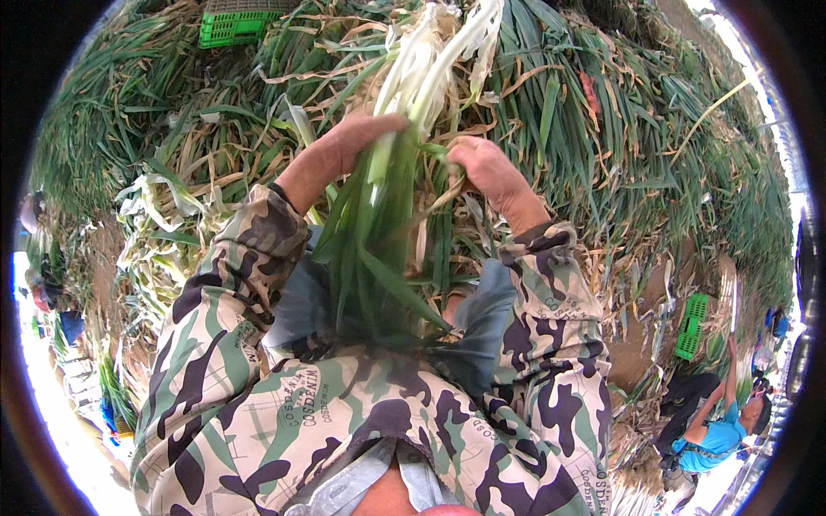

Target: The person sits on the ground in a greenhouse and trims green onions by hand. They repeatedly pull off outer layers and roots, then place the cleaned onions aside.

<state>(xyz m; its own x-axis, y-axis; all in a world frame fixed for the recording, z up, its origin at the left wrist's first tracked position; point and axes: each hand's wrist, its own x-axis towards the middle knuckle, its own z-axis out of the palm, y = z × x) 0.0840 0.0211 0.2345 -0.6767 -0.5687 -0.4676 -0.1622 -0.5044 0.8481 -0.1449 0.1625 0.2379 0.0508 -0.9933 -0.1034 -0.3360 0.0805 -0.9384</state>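
My left hand [368, 132] is closed around a bunch of long green onions [387, 187], near where the white stalks meet the green leaves. The white ends point away from me and the leaves hang towards my lap, somewhat blurred. Just right of the bunch, my right hand [483, 164] pinches a green and partly dried leaf [445, 197] between thumb and fingers. Peeled, pale outer layers [487, 58] hang loosely at the white ends.
Large heaps of green onions [555, 122] lie ahead on both sides. Discarded leaves [155, 200] litter the left. One green plastic crate [232, 27] stands at the upper left, another [692, 326] at the right. A person in a blue shirt [713, 445] sits at the lower right.
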